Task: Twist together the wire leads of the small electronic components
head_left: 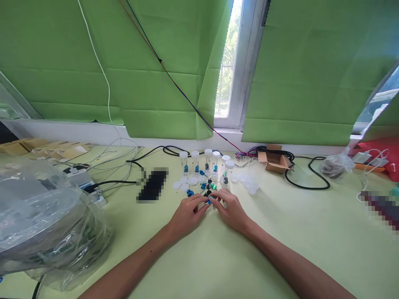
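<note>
Head view: L hand (188,211) & R hand (232,207) close tog. nr ctr of pale table (218,257), fingers bent inward, tips almost meeting. Small blue pc (209,202) right btwn fingertips, low over tabletop. L thumb & index pinched on it; R thumb & index up against same spot, but cannot tell re: R grip, too small & partly covered. Just beyond fingertips, cluster of black pcs (209,192) w/ green pc (213,187); another blue lump (190,193) nr L hand, apart from it. Behind cluster, clear vials (196,164) w/ white caps (208,152), upright in loose rows, blue or dark bits inside several. Loose white lids (185,187) flat to L of vials; more pale lids (251,182) heaped to R, beyond R hand. Farther L, pixelated dark item (152,186), black cable (116,182) & big plastic-wrapped bundle (52,232) at table edge. Far R, open cardboard box (274,161), knotted clear bag (336,167) w/ dark contents & red bag (383,155). Bkgd: green blinds (165,91), bright window strip (227,66) btwn, thin red-blue wires (183,93) slanting down to table.
</note>
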Available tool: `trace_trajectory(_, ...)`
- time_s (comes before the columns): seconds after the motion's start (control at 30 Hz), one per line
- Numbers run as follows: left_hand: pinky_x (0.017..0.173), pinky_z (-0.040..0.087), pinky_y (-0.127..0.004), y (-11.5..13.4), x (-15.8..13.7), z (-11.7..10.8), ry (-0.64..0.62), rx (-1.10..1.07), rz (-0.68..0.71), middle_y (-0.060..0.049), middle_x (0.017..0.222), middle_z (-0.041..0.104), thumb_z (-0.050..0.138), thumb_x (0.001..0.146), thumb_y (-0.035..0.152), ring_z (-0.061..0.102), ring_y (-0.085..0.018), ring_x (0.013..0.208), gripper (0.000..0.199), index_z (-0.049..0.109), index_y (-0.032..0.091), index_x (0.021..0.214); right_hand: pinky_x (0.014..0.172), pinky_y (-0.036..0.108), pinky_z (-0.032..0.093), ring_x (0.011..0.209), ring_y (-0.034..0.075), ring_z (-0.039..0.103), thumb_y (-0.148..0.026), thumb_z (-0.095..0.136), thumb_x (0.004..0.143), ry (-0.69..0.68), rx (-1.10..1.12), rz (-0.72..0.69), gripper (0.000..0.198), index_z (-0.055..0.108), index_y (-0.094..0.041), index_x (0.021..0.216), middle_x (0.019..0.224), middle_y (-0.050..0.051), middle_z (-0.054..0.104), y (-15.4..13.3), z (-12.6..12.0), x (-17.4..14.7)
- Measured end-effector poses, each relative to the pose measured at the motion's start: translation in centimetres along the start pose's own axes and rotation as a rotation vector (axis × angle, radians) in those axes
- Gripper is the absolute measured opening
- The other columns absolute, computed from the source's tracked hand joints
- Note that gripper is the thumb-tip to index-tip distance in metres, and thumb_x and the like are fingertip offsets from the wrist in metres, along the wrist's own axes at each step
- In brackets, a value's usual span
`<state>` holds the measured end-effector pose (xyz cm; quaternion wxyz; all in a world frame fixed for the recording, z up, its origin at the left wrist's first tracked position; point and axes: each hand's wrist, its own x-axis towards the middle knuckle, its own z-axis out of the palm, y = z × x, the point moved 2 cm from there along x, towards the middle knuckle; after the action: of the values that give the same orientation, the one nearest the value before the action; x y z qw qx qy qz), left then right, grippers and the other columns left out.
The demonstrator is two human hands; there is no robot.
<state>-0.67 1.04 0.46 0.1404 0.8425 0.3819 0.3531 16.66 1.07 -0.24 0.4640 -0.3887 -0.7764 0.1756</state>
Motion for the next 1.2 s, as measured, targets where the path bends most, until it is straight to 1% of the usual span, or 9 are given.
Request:
trace_trajectory(0.2,0.055,0.041,-0.023,0.2,0.0,0.0,-0.004,-0.013,-0.046,-0.001,0.08,0.066,0.054,0.089,0.026,0.046,-0.009,0.052,0.017,0.067,0.019,0.098,0.076,0.032,0.049,0.087,0.02,0.06,-0.02,0.055,0.092,-0.02,0.002,0.0,0.012,0.065,-0.022,0.098,0.088,0.004,0.067,0.0,0.1,-0.1)
trace_trajectory(0.37,0.053,0.04,-0.024,0.4,0.1,-0.1,-0.029,-0.016,-0.109,-0.001,0.076,0.065,0.056,0.087,0.032,0.045,-0.009,0.05,0.018,0.067,0.019,0.093,0.078,0.036,0.049,0.089,0.022,0.058,-0.021,0.055,0.092,-0.03,-0.039,-0.046,0.013,0.063,-0.022,0.102,0.091,0.006,0.065,-0.2,-0.1,-0.1)
trace_trajectory(0.53,0.055,0.04,-0.024,0.7,0.2,-0.1,-0.046,-0.017,-0.146,-0.001,0.077,0.063,0.055,0.086,0.027,0.048,-0.01,0.055,0.015,0.067,0.019,0.088,0.078,0.036,0.049,0.091,0.023,0.057,-0.018,0.054,0.092,-0.068,-0.077,-0.094,0.014,0.06,-0.02,0.104,0.091,0.007,0.064,-0.3,-0.2,-0.2)
trace_trajectory(0.7,0.055,0.038,-0.025,0.5,0.2,0.4,-0.063,0.012,-0.172,0.0,0.068,0.058,0.057,0.082,0.023,0.05,-0.013,0.06,0.011,0.066,0.018,0.08,0.079,0.036,0.048,0.091,0.023,0.055,-0.014,0.051,0.092,-0.162,-0.132,-0.157,0.013,0.06,-0.021,0.099,0.09,0.006,0.063,-0.5,0.0,-0.3)
trace_trajectory(0.8,0.055,0.037,-0.026,0.2,0.2,0.6,-0.094,0.029,-0.179,0.0,0.065,0.055,0.057,0.081,0.023,0.05,-0.014,0.061,0.013,0.063,0.018,0.072,0.079,0.036,0.048,0.09,0.023,0.054,-0.012,0.051,0.092,-0.226,-0.164,-0.177,0.015,0.061,-0.02,0.099,0.089,0.006,0.063,-0.6,0.0,-0.3)
trace_trajectory(0.87,0.055,0.038,-0.026,0.1,0.2,0.3,-0.127,0.023,-0.18,0.0,0.066,0.056,0.059,0.08,0.026,0.051,-0.014,0.062,0.011,0.064,0.018,0.073,0.079,0.036,0.048,0.09,0.023,0.054,-0.012,0.051,0.092,-0.246,-0.178,-0.177,0.015,0.061,-0.02,0.099,0.089,0.006,0.063,-0.6,0.0,-0.3)
trace_trajectory(1.0,0.057,0.041,-0.027,-0.2,0.6,-0.7,-0.192,0.023,-0.166,-0.001,0.074,0.06,0.059,0.08,0.026,0.053,-0.015,0.061,0.016,0.068,0.02,0.091,0.08,0.036,0.048,0.093,0.023,0.054,-0.013,0.053,0.091,-0.258,-0.186,-0.164,0.014,0.061,-0.021,0.1,0.091,0.006,0.063,-0.5,0.0,-0.3)
trace_trajectory(1.07,0.059,0.043,-0.028,-0.5,0.8,-1.1,-0.148,0.064,-0.173,-0.002,0.08,0.062,0.055,0.083,0.025,0.055,-0.015,0.062,0.017,0.068,0.02,0.093,0.081,0.037,0.048,0.094,0.023,0.054,-0.013,0.053,0.091,-0.258,-0.183,-0.155,0.014,0.061,-0.021,0.1,0.091,0.006,0.063,-0.5,0.0,-0.3)
trace_trajectory(1.2,0.07,0.046,-0.033,-1.7,1.6,-1.1,0.009,0.272,-0.174,-0.007,0.093,0.063,0.051,0.087,0.025,0.059,-0.021,0.08,0.018,0.068,0.019,0.093,0.081,0.037,0.048,0.094,0.023,0.055,-0.015,0.053,0.091,-0.246,-0.172,-0.136,0.013,0.061,-0.021,0.1,0.091,0.007,0.063,-0.5,0.1,-0.3)
